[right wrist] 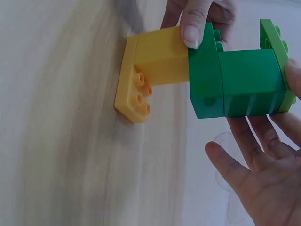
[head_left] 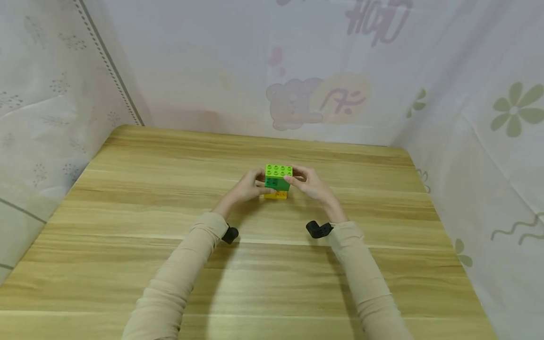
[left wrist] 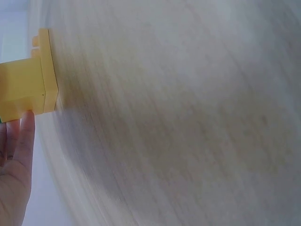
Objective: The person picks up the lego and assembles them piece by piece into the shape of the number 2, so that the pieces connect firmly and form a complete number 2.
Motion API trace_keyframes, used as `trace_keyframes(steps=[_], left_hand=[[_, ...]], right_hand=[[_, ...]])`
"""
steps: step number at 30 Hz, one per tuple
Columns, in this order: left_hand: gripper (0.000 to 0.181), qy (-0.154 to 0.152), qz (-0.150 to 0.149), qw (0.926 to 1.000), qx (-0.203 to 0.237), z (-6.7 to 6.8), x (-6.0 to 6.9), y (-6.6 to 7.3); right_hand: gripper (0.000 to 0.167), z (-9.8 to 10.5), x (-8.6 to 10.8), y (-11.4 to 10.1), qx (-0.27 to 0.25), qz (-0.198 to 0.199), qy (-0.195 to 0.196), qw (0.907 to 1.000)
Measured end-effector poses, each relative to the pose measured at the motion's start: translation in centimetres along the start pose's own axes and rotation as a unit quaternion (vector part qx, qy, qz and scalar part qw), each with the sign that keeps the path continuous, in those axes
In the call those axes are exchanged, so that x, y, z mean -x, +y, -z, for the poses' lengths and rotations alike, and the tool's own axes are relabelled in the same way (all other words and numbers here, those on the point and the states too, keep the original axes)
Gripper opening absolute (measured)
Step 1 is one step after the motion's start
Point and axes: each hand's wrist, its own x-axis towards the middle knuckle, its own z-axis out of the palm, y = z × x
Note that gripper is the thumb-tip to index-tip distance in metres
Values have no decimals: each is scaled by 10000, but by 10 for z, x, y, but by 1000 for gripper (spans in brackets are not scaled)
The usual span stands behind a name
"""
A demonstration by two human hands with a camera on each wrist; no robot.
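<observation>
A stack of toy building bricks stands upright between both hands. At its bottom is a thin yellow plate (right wrist: pixel 124 77), with a yellow block (right wrist: pixel 162 59) on it. Above come a dark green brick (right wrist: pixel 202 89), a green block (right wrist: pixel 251 77) and a light green studded plate (head_left: pixel 278 170) on top. My left hand (head_left: pixel 248 187) grips the stack from the left, its thumb where yellow block and dark green brick meet. From the right, my right hand (head_left: pixel 313 184) holds the upper part, thumb at the light green plate and fingers against the green block. Some fingers are hidden behind the bricks.
The stack stands on a wood-grain table (head_left: pixel 267 283). Printed cloth hangs behind the table (head_left: pixel 204 71) and along both sides. A black wrist camera (head_left: pixel 230 234) sits at the left cuff, and another black wrist camera (head_left: pixel 318 230) at the right.
</observation>
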Motion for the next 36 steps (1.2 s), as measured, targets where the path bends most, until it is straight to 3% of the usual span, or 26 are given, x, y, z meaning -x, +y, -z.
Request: trace_keyframes(steps=[5, 14, 21, 25, 36], left_hand=[[41, -59, -22, 9999, 106, 0, 0, -2], [42, -13, -54, 10000, 48, -1, 3, -3], [40, -53, 0, 9999, 116, -1, 0, -1], [40, -24, 1, 9999, 106, -1, -1, -2], [42, 36, -77, 9999, 89, -6, 11, -2]], right_hand=[[50, 0, -3, 10, 286, -94, 38, 9995], [47, -3, -1, 14, 53, 225, 23, 9997], [45, -2, 7, -9, -291, 136, -54, 9995], [44, -2, 9, -14, -165, 157, -38, 9997], [45, -7, 2, 14, -194, 363, 28, 9991]])
